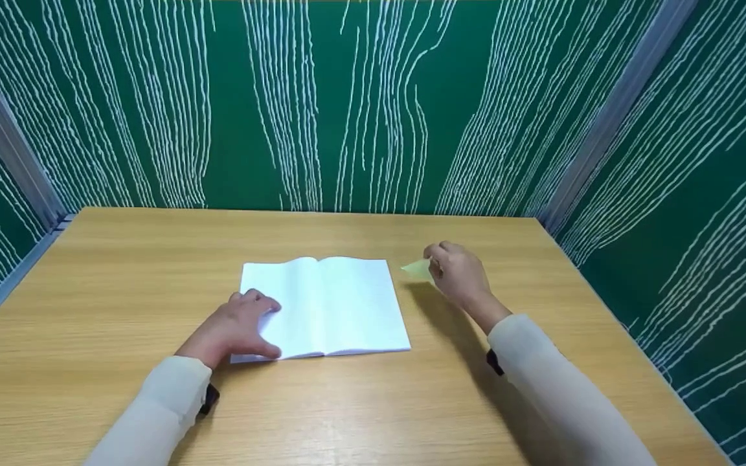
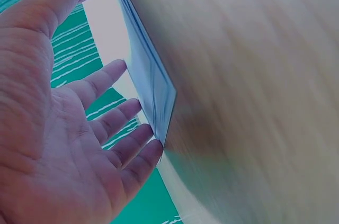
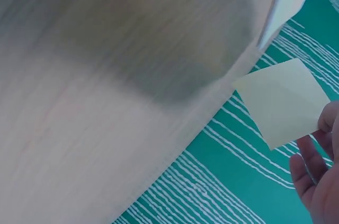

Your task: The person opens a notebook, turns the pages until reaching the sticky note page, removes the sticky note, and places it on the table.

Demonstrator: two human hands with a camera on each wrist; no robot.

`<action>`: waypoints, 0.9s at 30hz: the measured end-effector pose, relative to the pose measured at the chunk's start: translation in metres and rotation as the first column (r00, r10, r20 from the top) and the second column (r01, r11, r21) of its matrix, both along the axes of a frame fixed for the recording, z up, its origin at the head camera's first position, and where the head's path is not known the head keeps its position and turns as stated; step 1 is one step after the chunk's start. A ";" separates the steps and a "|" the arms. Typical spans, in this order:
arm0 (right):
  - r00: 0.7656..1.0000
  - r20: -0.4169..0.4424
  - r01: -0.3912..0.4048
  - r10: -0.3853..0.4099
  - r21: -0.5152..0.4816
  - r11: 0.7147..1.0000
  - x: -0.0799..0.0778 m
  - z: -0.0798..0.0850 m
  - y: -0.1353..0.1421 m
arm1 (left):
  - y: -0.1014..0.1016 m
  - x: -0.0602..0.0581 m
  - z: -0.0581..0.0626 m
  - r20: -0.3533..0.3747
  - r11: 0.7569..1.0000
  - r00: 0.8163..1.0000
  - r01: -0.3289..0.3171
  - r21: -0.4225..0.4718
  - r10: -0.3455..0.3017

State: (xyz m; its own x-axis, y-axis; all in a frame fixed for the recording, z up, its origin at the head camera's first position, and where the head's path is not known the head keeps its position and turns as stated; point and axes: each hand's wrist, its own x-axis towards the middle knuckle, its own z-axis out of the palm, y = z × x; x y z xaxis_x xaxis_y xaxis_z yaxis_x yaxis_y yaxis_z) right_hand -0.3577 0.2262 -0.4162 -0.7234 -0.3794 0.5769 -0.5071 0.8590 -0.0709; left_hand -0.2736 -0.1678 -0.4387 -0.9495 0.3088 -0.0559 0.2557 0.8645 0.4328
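An open notebook (image 1: 360,307) with blank white pages lies on the wooden table. My left hand (image 1: 237,327) rests on its left page with fingers and thumb spread; in the left wrist view the fingertips (image 2: 133,106) touch the notebook (image 2: 145,70) near its edge. To the right of the notebook, my right hand (image 1: 460,272) pinches a pale yellow sticky note (image 1: 417,270) by one corner, held above the table. The right wrist view shows the square sticky note (image 3: 283,102) between thumb and fingers, its face plain.
The wooden table (image 1: 153,246) reaches back to a green wall (image 1: 237,129) with white wavy lines. Another such wall (image 1: 723,194) stands on the right, beyond the table's edge. Grey posts (image 1: 612,123) mark the corners.
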 end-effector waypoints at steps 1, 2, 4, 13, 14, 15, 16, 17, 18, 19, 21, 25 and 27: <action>1.000 -0.016 0.001 0.000 0.037 0.999 0.000 -0.001 0.001 | 0.000 0.000 0.000 0.001 1.000 1.000 0.000 -0.001 0.000; 0.999 -0.033 0.000 0.002 0.068 0.998 0.000 -0.003 0.003 | 0.000 0.000 0.000 0.002 1.000 1.000 0.000 -0.003 0.000; 0.999 -0.049 0.005 0.001 0.117 0.993 0.000 -0.006 0.005 | 0.000 -0.001 0.000 0.000 1.000 1.000 0.002 -0.008 -0.002; 0.996 0.093 -0.022 0.007 0.156 0.988 0.004 -0.019 0.011 | 0.000 -0.003 -0.001 0.003 1.000 1.000 0.014 -0.021 -0.014; 0.994 0.107 -0.029 0.012 0.161 0.987 0.005 -0.020 0.010 | -0.001 -0.003 -0.001 0.004 1.000 1.000 0.012 -0.020 -0.012; 0.993 0.116 -0.038 0.018 0.167 0.985 0.005 -0.020 0.009 | -0.001 -0.003 -0.001 0.004 1.000 1.000 0.008 -0.018 -0.008; 0.992 0.127 -0.040 0.018 0.176 0.984 0.005 -0.020 0.008 | -0.002 -0.002 -0.001 0.005 1.000 1.000 0.005 -0.015 -0.005; 0.990 0.138 -0.045 0.019 0.182 0.982 0.005 -0.020 0.007 | -0.002 -0.002 -0.001 0.003 1.000 1.000 0.003 -0.014 -0.003; 0.988 0.151 -0.047 0.018 0.190 0.981 0.005 -0.020 0.006 | -0.002 -0.002 -0.001 0.002 1.000 1.000 0.000 -0.015 0.000; 0.986 0.166 -0.050 0.016 0.197 0.979 0.006 -0.019 0.005 | -0.002 -0.002 -0.001 0.002 1.000 1.000 -0.002 -0.015 0.002; 0.979 0.203 -0.057 0.013 0.210 0.976 0.006 -0.019 0.004 | -0.002 -0.002 -0.002 0.000 1.000 1.000 0.000 -0.016 0.000; 0.960 0.278 -0.087 0.017 0.240 0.967 0.006 -0.020 0.004 | -0.001 -0.002 -0.001 -0.018 0.999 1.000 0.017 -0.033 -0.017; 0.951 0.307 -0.106 0.023 0.257 0.961 0.005 -0.021 0.004 | 0.000 -0.002 0.000 -0.022 0.999 1.000 0.019 -0.030 -0.020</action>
State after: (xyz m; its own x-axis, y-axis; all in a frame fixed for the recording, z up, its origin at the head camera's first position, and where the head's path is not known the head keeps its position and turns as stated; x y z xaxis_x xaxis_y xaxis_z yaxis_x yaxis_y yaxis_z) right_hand -0.3531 0.2303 -0.4370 -0.8149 -0.5406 0.2090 -0.5528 0.8333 0.0001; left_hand -0.2755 -0.1678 -0.4385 -0.9443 0.3260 -0.0446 0.2819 0.8715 0.4013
